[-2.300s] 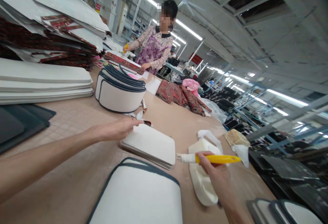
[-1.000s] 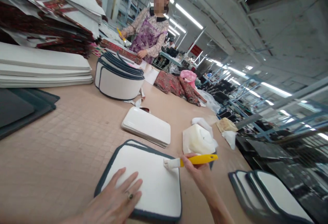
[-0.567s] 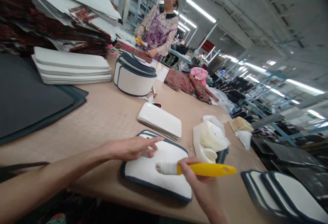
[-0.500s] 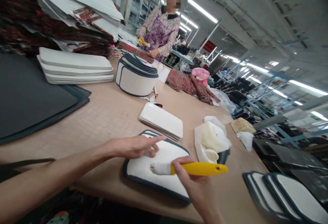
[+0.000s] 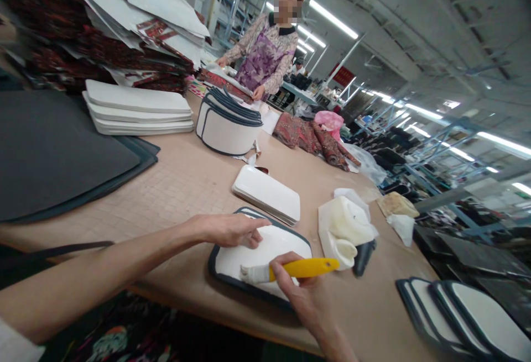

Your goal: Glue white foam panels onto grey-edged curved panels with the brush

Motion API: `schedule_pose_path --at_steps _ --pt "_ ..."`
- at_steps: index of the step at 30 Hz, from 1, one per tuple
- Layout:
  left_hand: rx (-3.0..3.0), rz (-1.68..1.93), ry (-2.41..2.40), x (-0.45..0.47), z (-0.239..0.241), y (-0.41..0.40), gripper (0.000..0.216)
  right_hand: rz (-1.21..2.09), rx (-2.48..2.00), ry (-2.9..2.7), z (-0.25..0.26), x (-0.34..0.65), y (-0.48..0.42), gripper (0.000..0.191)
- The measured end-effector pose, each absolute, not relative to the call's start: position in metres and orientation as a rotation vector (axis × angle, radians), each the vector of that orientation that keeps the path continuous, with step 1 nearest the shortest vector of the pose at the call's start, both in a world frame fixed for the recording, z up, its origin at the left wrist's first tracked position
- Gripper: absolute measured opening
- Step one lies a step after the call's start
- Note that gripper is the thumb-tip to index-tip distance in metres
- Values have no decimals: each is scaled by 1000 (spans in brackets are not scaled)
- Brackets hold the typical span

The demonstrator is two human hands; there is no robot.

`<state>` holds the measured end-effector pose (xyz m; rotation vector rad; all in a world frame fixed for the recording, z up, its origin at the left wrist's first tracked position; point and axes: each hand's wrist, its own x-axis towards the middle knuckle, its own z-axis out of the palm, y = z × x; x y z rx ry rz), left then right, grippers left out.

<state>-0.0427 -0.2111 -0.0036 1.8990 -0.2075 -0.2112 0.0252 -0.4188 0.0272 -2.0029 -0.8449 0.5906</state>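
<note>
"What lies closest to us?"

"A dark-edged white panel (image 5: 286, 245), flat on the table (image 5: 186, 188) near its front edge. More edged panels (image 5: 483, 315) lie overlapped at our right."

"How are we holding things?"

"Our right hand (image 5: 302, 297) is closed round a yellow-handled brush (image 5: 311, 267), and its bristles meet the white face near the side closest to us. Our left hand (image 5: 232, 230) is over the panel's far-left part, loosely open, index finger straight and the others half curled. We see nothing in its grasp and can't tell how hard it presses."

"Any containers?"

"Beyond the panel, to the right, we have a white plastic container (image 5: 344, 221) with a rounded neck jutting our way. Its inside is hidden, so we can't tell what it holds. A dark object (image 5: 364, 257) sits just beside it."

"And past that?"

"A low stack of white pieces (image 5: 267, 192) just behind our panel, then dark sheets (image 5: 62, 152) and white boards (image 5: 136, 108) on the left, and curved edged pieces (image 5: 228, 129) standing in a nested stack."

"Farthest off?"

"Red patterned fabric (image 5: 296, 131) and a pink bundle (image 5: 328, 122), whose contents we can't make out. Across the table, a co-worker (image 5: 263, 58) has both hands at a patterned piece (image 5: 219, 81)."
</note>
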Motion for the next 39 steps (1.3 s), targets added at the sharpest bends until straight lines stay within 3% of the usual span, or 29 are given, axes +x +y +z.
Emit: schedule_pose_path --at_steps 14,18,22,28,32,39 --pt "1904 -286 -169 -42 12 -202 50 -10 -2267 -248 46 73 -547 33" --pt "2020 -15 -130 -23 36 -181 46 -190 -2038 -244 67 80 -529 33" --pt "2395 256 87 14 38 -158 45 -90 -1896 -513 79 106 -479 36" --pt "2584 131 65 44 0 -139 70 276 -1878 -943 46 161 -408 35" --pt "2630 72 -24 47 -7 -126 62 223 -2154 -1183 20 188 -391 33" --pt "2633 2 -118 53 5 -114 45 275 -2320 -1287 7 206 -383 48"
